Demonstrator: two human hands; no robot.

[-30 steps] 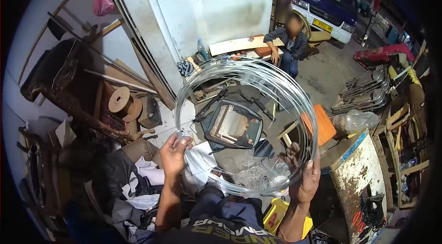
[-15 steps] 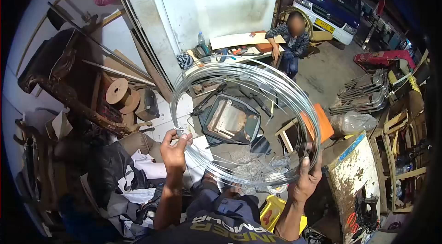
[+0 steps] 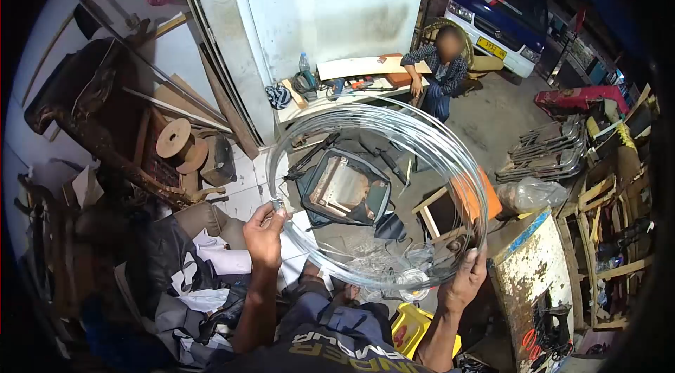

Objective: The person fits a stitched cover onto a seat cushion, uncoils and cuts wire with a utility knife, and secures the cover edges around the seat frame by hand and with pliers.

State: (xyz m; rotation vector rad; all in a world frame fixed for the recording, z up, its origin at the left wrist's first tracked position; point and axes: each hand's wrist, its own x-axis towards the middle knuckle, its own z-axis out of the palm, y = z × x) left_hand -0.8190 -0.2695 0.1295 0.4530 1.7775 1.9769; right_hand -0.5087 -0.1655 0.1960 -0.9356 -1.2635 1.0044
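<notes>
Coil [image 3: 422, 132]: broad loop of many silvery wire strands, held up between both hands in front of the body, above the floor [image 3: 489, 109]; seen nearly face-on, exact tilt hard to judge.
Tie [image 3: 275, 203]: small wrap round the bundle on the left side, just above the left fingertips.
Left hand [image 3: 264, 238]: grip narrow, thumb and fingers pinching the bundle at the tie. Good spot, I judge: strands sit tightest here, so pressure should stay on the whole bundle, not one wire.
Right hand [image 3: 464, 281]: grip closed round the coil's lower right edge, thumb and fingers upright at the strands; how firmly, cannot tell.
Spread: strands lie close by the tie, fan out across the top and right. Gathering the right side into the palm ought to limit slipping and crossing.
Handling: likely springy. Best turned slowly, both wrists together, without twisting the ring; stray outer loops want watching, face held back.
Below: dark bag-like piece [image 3: 344, 187] seen through the ring, wooden frame [image 3: 429, 222] and orange panel [image 3: 492, 194] to the right. Lowering calls for care, since loops could hook the frame.
Beyond: tabletop [image 3: 302, 114] with tools; seated person [image 3: 453, 76] beside it. Any swing of the coil is best made small.
</notes>
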